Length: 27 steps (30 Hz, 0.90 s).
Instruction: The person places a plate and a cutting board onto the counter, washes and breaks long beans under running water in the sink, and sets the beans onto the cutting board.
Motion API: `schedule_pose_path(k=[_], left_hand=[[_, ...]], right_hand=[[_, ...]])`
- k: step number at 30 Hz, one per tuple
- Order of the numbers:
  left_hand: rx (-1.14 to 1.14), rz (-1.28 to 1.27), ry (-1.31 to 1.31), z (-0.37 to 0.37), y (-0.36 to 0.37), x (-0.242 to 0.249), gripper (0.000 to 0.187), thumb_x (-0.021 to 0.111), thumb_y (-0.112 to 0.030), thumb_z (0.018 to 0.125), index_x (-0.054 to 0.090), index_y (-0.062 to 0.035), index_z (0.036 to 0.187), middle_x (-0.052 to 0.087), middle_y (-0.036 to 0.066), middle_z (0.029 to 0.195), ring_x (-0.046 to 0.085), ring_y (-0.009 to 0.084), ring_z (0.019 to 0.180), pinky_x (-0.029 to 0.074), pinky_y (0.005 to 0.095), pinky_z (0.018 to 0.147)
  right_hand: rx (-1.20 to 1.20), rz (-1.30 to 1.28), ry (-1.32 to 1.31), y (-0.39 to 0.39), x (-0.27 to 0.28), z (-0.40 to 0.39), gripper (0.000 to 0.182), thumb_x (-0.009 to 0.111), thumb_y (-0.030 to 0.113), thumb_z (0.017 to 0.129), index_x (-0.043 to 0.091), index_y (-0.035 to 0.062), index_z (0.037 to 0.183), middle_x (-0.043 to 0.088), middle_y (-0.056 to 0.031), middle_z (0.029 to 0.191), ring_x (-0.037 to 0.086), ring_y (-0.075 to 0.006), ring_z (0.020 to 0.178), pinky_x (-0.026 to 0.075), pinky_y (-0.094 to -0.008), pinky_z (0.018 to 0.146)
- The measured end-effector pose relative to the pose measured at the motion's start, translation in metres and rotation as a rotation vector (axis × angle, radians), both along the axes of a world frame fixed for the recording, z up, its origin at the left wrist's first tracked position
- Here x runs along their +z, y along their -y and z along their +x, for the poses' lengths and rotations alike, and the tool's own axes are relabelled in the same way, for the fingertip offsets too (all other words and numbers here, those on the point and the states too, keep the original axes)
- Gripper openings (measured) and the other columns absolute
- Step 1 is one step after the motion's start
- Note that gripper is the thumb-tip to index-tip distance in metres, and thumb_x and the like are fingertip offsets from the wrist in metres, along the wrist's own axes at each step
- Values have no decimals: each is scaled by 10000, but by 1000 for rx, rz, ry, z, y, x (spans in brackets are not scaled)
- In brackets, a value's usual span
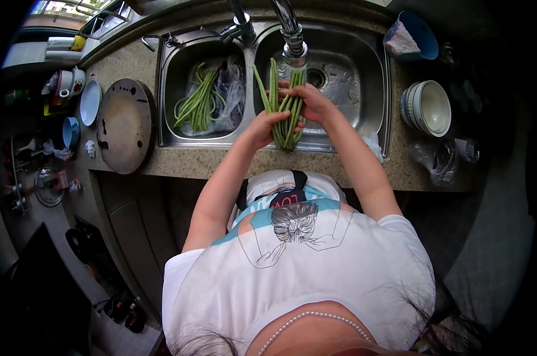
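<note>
Both sets of fingers are curled around one bundle of long green beans [285, 110] — the left hand [267, 126] grips its lower part, the right hand [307, 101] closes on it just above. The bundle stands nearly upright over the right sink basin [351, 83], right under the tap [292, 35]; water seems to run, though that is hard to see. More beans [197, 101] lie in the left basin [167, 83] — a round board [125, 126] rests on the counter beside it.
</note>
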<state>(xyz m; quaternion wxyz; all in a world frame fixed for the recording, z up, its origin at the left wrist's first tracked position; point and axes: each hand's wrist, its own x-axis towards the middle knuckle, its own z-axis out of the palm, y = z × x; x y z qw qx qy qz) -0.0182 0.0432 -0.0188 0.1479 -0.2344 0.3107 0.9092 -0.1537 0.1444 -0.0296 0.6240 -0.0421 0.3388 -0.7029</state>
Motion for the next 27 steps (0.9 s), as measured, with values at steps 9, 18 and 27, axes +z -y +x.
schedule_pose_path(k=[9, 18, 27], left_hand=[[-66, -87, -45, -2, -6, -6, 252, 505, -189, 893, 508, 16, 1039, 606, 136, 820, 604, 170, 669, 509, 259, 595], [-12, -207, 26, -2, -11, -3, 241, 473, -219, 913, 533, 3, 987, 602, 100, 705, 565, 135, 561, 468, 235, 527], [-81, -180, 33, -6, -13, 3, 257, 475, -227, 912, 547, 11, 979, 579, 84, 686, 552, 141, 551, 455, 236, 502]], right_hand=[[-179, 311, -166, 6, 3, 2, 273, 642, 91, 770, 556, -26, 1002, 627, -145, 886, 633, -250, 771, 532, -372, 688], [-233, 207, 105, 2, -1, 2, 234, 623, 97, 783, 555, -4, 983, 616, -118, 893, 621, -232, 777, 532, -376, 693], [-210, 355, -4, 2, 7, -4, 240, 625, 144, 798, 565, 1, 981, 615, -91, 867, 618, -228, 749, 528, -376, 673]])
